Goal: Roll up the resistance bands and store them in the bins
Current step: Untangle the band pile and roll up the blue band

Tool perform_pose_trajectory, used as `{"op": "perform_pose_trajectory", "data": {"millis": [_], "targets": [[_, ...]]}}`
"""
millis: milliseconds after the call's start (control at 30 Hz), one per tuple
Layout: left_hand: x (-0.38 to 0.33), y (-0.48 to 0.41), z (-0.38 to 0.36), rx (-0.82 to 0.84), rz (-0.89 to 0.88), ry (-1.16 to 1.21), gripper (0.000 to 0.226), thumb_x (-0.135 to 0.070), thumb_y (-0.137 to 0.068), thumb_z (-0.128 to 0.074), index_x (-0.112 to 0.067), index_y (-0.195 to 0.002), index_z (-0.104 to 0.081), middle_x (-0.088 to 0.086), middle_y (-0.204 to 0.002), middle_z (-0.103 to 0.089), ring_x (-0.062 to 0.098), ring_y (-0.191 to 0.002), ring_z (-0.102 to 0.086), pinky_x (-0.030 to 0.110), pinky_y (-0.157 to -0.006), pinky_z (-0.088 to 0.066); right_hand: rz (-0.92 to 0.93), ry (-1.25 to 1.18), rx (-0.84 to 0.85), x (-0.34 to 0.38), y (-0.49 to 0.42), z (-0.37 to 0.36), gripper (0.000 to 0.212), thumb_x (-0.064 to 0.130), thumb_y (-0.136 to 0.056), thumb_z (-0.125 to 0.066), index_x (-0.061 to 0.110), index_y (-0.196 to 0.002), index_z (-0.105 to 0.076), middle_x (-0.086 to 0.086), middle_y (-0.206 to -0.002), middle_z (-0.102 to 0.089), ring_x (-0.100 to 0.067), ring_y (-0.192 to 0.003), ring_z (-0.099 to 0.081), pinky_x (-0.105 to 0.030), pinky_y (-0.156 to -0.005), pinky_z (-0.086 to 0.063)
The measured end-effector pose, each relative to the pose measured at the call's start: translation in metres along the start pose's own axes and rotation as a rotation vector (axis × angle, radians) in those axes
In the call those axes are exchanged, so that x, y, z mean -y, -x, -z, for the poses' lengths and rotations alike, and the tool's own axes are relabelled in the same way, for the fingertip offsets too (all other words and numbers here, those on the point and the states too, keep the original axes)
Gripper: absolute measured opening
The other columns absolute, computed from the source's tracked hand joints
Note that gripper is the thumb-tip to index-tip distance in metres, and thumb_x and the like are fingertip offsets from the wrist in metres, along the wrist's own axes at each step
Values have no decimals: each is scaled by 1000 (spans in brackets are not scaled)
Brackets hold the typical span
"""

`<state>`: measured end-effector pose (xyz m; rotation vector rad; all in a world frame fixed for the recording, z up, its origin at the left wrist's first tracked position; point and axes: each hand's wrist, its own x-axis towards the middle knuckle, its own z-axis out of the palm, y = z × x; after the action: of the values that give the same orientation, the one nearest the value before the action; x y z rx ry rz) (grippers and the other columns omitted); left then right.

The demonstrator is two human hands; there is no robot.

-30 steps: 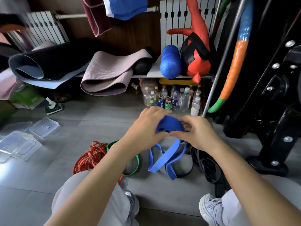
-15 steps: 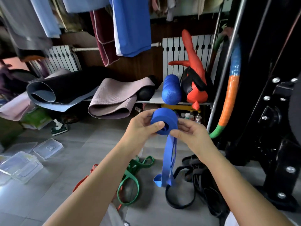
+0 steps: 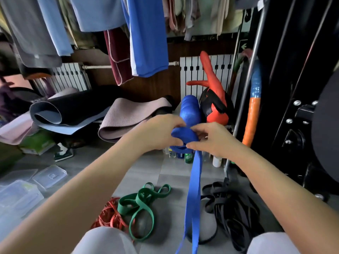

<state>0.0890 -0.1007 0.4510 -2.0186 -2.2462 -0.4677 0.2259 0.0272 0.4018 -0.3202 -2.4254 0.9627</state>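
Soft daylight; blurred, wide-angle-warped edges.

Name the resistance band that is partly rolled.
The blue band, gripped by left hand and right hand; the green band, red band and black band lie loose on the floor.

I see loosely rolled mats, a blue foam roller beside them, bottles on the floor, and clothes hanging above.

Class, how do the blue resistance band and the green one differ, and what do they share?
The blue band is in the left hand and right hand; the green band lies on the floor. The blue band is partly rolled; the green band sprawls unrolled. Both are flat strips.
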Motion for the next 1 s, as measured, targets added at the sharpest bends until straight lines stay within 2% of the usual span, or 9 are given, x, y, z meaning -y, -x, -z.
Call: {"op": "perform_pose_trajectory", "data": {"millis": [167,267,400,600,667,767,867,933,1000], "targets": [[-9,17,-19,65,4,-36,32,-33,-73,-65,-15,-99,-65,1,-94,-64,22,-88,-57,37,-79,-46,-108,-173,-5,-15,25,-18,31,10,-69,-81,25,-93,-66,11,-86,-69,-11,-84,-68,-34,-84,-55],[-2,32,-31,-46,86,267,29,-19,-74,-75,-15,-102,-67,-6,-90,-62,15,-84,-57,30,-83,-46,-115,-242,-47,-25,42,-28,36,11,-68,-82,35,-89,-64,9,-91,-71,-17,-92,-67,-30,-88,-52],[5,47,-50,-182,205,707,30,-2,-76,-74,-23,-96,-64,-7,-90,-65,18,-88,-61,34,-88,-50,-138,-493,-63,-32,55,-40,38,1,-70,-75,29,-94,-65,18,-86,-73,-1,-86,-68,-13,-76,-51],[5,54,-88,-243,385,1328,25,-2,-85,-63,-21,-101,-63,-4,-91,-72,12,-88,-66,30,-83,-54,-131,-597,-181,-40,50,-55,34,9,-70,-76,25,-98,-66,11,-94,-74,-8,-94,-69,-16,-78,-52],[10,50,-91,-184,401,1204,28,-2,-84,-66,-17,-107,-60,2,-101,-68,12,-89,-65,28,-84,-54,-145,-544,-166,-47,46,-54,33,3,-74,-75,27,-96,-67,11,-93,-74,-7,-91,-69,-17,-78,-52],[21,40,-91,-73,235,643,56,-10,-75,-76,-19,-124,-52,-1,-116,-57,11,-99,-57,23,-90,-47,-164,-365,-63,-56,41,-52,36,9,-70,-81,32,-93,-66,6,-95,-74,-7,-87,-69,-26,-82,-55],[19,34,-93,29,131,354,58,-25,-71,-79,-20,-124,-56,-9,-103,-54,11,-90,-52,5,-73,-37,-165,-149,28,-63,39,-60,27,22,-68,-82,26,-92,-69,4,-91,-74,-14,-85,-69,-43,-83,-55],[21,30,-100,53,160,303,43,-26,-69,-79,-18,-108,-63,-4,-92,-60,17,-83,-55,14,-67,-40,-167,-157,33,-68,40,-65,27,21,-68,-82,27,-91,-68,5,-89,-73,-15,-84,-69,-43,-81,-55],[25,30,-111,46,227,448,35,-20,-68,-81,-16,-99,-65,2,-92,-66,22,-85,-61,30,-79,-49,-190,-257,27,-73,42,-66,33,21,-66,-85,36,-90,-66,11,-90,-73,-8,-84,-69,-29,-79,-56]]}}
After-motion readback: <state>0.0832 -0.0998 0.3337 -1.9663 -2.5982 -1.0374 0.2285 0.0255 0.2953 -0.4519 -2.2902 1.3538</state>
